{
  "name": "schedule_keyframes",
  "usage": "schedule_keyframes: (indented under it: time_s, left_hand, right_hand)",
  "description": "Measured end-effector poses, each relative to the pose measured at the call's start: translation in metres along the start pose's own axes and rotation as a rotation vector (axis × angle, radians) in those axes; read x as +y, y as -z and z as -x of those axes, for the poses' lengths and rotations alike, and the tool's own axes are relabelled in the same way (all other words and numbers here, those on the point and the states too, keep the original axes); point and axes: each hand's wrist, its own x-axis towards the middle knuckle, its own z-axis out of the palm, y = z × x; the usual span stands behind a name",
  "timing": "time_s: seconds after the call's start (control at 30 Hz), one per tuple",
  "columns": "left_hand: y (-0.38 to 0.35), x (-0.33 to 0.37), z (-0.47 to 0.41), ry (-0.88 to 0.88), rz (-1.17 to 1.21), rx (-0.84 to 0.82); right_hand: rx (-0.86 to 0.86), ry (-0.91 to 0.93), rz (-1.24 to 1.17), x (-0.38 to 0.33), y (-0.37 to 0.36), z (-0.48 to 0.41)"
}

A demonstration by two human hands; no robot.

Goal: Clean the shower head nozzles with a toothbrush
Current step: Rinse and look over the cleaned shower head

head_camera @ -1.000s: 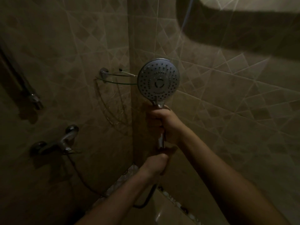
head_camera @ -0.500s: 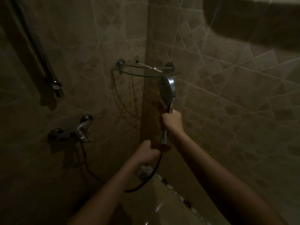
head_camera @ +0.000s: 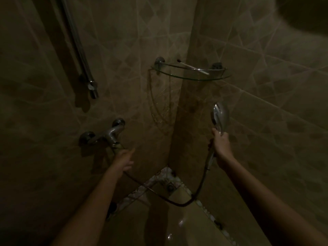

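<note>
The chrome shower head point(head_camera: 220, 116) is seen edge-on at the right of the tiled corner, its nozzle face turned away to the left. My right hand point(head_camera: 221, 143) is shut on its handle just below the head. A dark hose point(head_camera: 179, 203) loops down from the handle and back up to the wall tap point(head_camera: 108, 134). My left hand point(head_camera: 124, 158) hangs below the tap with fingers apart, holding nothing. A white toothbrush point(head_camera: 193, 68) lies on the glass corner shelf point(head_camera: 221, 78) above.
A chrome riser rail point(head_camera: 79, 50) runs down the left wall to a bracket point(head_camera: 92, 87). A floor drain point(head_camera: 170, 187) sits in the corner below, beside a mosaic border. The room is dim.
My left hand has let go of the handle's lower end and moved left toward the tap. My right hand has carried the shower head right and lower. The nozzle face has turned away from me.
</note>
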Motion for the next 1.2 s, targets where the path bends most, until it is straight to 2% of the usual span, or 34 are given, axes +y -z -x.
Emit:
schedule_keyframes:
  time_s: [0.17, 0.33, 0.53, 0.77, 0.93, 1.2]
  left_hand:
    - [0.013, 0.012, -0.016, 0.114, 0.442, -0.002]
    - [0.014, 0.011, -0.028, 0.206, 0.54, 0.033]
    - [0.014, 0.015, -0.035, 0.182, 0.669, 0.016]
    - [0.023, 0.017, -0.016, 0.139, 0.597, 0.031]
    - [0.025, 0.014, -0.012, 0.125, 0.518, 0.008]
    - [0.023, 0.021, -0.014, 0.157, 0.524, -0.008]
  right_hand:
    - [0.024, 0.001, 0.013, 0.014, -0.007, -0.013]
    - [0.031, -0.017, 0.017, 0.024, -0.01, -0.023]
    - [-0.009, -0.051, -0.017, 0.037, -0.016, -0.032]
    - [-0.013, -0.01, 0.0, 0.056, -0.019, -0.042]
    - [0.019, 0.003, 0.096, 0.068, -0.016, -0.046]
    - [0.034, 0.026, 0.033, 0.068, -0.021, -0.052]
